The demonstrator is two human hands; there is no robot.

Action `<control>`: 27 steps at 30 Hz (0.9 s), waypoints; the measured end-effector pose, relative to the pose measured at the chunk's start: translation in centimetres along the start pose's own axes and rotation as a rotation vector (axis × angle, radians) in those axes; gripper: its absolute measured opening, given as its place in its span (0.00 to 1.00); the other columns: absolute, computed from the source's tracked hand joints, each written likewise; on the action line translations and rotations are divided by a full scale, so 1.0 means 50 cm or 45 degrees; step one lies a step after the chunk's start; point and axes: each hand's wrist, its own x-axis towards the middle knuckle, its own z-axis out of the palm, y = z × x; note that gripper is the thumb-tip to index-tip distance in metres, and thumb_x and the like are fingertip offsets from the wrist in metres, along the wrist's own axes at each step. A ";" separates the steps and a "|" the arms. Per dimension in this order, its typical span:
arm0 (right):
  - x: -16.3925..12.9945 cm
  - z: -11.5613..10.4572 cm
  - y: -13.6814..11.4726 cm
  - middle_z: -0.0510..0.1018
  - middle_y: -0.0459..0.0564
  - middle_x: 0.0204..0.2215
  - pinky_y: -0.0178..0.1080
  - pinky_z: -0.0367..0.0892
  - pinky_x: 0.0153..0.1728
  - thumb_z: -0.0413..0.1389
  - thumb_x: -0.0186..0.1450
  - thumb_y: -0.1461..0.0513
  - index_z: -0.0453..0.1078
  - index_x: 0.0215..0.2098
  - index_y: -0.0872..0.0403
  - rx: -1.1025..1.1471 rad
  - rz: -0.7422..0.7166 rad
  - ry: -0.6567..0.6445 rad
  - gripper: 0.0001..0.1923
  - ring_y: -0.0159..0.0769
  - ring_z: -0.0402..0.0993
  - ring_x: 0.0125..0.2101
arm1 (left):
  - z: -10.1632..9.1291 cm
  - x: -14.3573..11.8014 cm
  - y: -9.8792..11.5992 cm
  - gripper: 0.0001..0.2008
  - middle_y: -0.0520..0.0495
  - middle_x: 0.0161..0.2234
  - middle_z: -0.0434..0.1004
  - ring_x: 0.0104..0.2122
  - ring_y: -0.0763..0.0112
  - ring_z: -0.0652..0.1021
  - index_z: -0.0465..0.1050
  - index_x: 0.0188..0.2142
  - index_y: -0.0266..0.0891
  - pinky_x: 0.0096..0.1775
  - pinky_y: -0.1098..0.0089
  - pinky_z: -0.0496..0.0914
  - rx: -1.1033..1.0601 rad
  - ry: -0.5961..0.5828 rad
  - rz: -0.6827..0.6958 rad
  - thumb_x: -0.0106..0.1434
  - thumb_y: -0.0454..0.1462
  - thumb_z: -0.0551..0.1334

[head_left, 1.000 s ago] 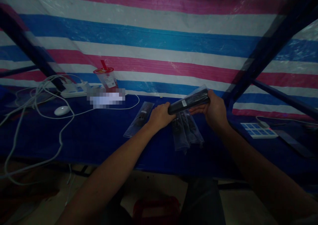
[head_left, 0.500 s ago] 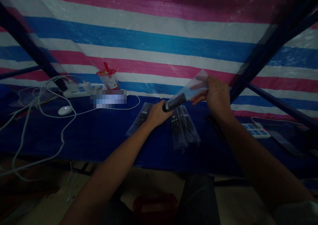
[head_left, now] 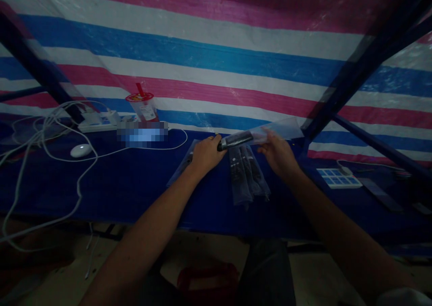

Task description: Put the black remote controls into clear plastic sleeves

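1. While the left hand (head_left: 207,154) was wrapped around the left end of the black device (head_left: 240,138), the right hand (head_left: 281,154) was at the clear sleeve (head_left: 288,128), fingers partly curled; couldn't tell whether it pinched the film or only touched it.
2. Device was held over the bench (head_left: 202,202), toward its back edge, around mid-length, angled slightly up to the right. Its right part looked to be inside the sleeve, whose loose end ran on past the right fingers.
3. Step in hand, my judgement: handling one device part-way in its sleeve. Sliding on or off, couldn't say.
4. Next move seemed to call for a firm left grip, plus a sure right-hand pinch on the film, kept in line with the device so the thin plastic didn't bunch or tear.
5. Bagged devices (head_left: 245,173) lay side by side on the bench between its back and front edges. Another bag (head_left: 182,165) lay left of them, partly hidden by the left hand and forearm.
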 end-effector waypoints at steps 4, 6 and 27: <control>-0.006 0.006 0.038 0.83 0.52 0.39 0.40 0.73 0.31 0.57 0.66 0.52 0.72 0.49 0.52 0.117 0.170 -0.014 0.18 0.41 0.82 0.34 | 0.001 -0.001 0.003 0.16 0.37 0.45 0.79 0.44 0.52 0.80 0.72 0.51 0.39 0.44 0.59 0.71 0.070 -0.025 0.005 0.69 0.45 0.57; 0.003 -0.011 0.046 0.83 0.55 0.38 0.41 0.75 0.33 0.52 0.69 0.55 0.72 0.47 0.54 0.246 0.192 0.073 0.15 0.43 0.83 0.35 | 0.001 -0.001 0.001 0.16 0.36 0.45 0.79 0.45 0.50 0.80 0.71 0.51 0.39 0.44 0.58 0.71 0.077 0.021 -0.068 0.69 0.44 0.57; -0.034 0.033 0.044 0.83 0.56 0.46 0.61 0.70 0.56 0.56 0.66 0.51 0.72 0.46 0.51 0.567 0.335 -0.148 0.15 0.51 0.81 0.47 | 0.021 -0.008 0.015 0.26 0.38 0.45 0.74 0.43 0.55 0.77 0.66 0.47 0.39 0.42 0.60 0.71 -0.327 0.341 0.144 0.63 0.56 0.64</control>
